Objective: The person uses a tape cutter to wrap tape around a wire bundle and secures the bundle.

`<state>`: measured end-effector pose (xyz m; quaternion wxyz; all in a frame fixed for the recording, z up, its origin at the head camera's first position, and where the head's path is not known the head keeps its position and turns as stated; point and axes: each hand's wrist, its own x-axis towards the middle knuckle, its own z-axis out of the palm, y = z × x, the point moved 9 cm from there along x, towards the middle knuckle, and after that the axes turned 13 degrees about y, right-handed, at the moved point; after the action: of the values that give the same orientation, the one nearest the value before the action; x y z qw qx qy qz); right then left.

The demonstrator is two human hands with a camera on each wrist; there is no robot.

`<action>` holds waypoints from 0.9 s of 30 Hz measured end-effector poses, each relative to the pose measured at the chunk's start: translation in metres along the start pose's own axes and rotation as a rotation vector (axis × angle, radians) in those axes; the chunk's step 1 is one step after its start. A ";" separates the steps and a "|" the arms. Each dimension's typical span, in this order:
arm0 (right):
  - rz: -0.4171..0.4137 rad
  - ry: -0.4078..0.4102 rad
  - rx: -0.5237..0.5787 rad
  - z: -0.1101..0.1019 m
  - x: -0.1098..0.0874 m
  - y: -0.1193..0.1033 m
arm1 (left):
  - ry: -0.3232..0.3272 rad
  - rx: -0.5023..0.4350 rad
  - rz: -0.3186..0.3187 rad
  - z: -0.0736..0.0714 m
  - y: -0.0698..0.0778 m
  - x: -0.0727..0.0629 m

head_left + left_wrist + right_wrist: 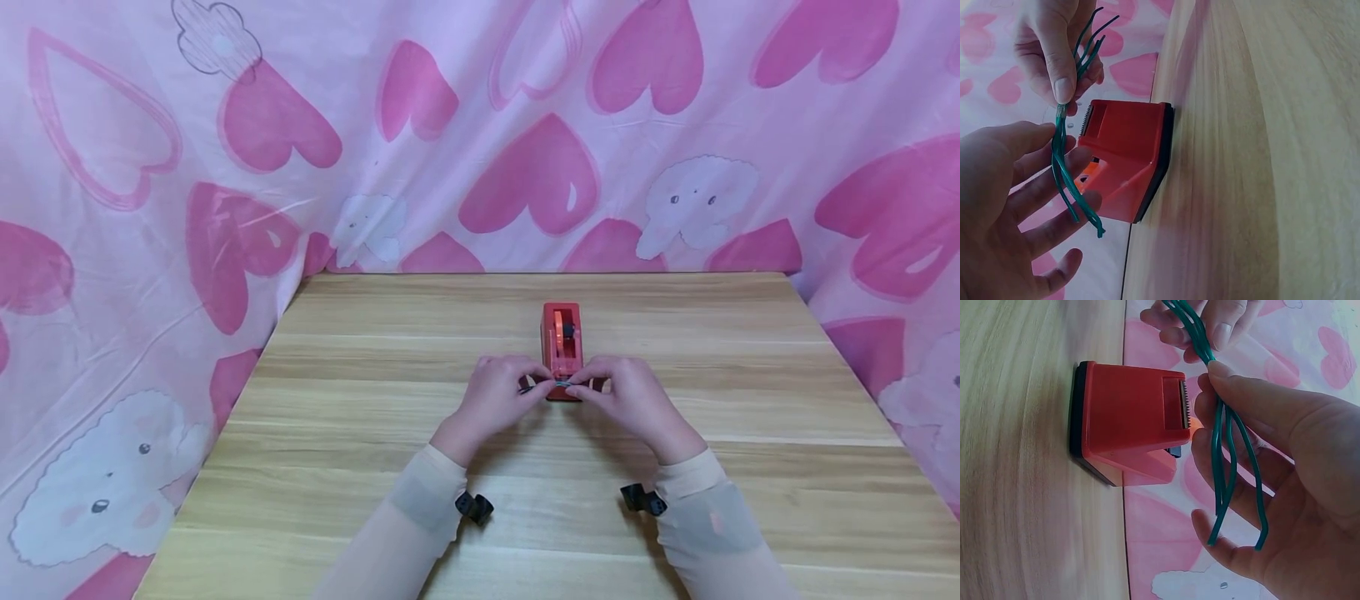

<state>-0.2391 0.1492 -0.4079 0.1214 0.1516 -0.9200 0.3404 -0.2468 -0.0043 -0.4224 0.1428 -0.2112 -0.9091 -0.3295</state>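
Note:
Both hands meet over the front end of a red tape dispenser [548,340], with a bundle of thin green wires [1065,167] between them. My left hand [501,392] pinches the bundle near its middle between thumb and fingers, its other fingers spread behind the loose ends. Close beside it, my right hand [632,398] pinches the same bundle with thumb and forefinger. In the right wrist view, several wire ends [1230,462] fan out across the right fingers. A short clear band, seemingly tape [1061,111], wraps the bundle by the right thumb.
The dispenser stands on a wood-grain table [360,433], its toothed cutter [1185,405] facing the hands and an orange roll [558,332] inside. Behind the table hangs a pink curtain [465,183] with hearts. Each wrist carries a small black camera [475,507].

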 end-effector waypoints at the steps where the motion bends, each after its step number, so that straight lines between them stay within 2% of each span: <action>1: -0.005 0.002 -0.003 0.000 0.000 0.000 | -0.002 -0.004 0.002 0.000 0.000 0.000; 12: -0.041 0.018 0.000 -0.001 0.000 -0.004 | -0.058 -0.042 -0.022 0.006 -0.002 -0.001; 27: -0.084 0.049 -0.035 -0.003 0.000 -0.006 | -0.093 -0.013 -0.031 0.010 -0.003 -0.002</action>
<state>-0.2366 0.1470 -0.4023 0.1608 0.1796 -0.9153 0.3226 -0.2476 0.0002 -0.4321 0.0941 -0.2130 -0.9157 -0.3275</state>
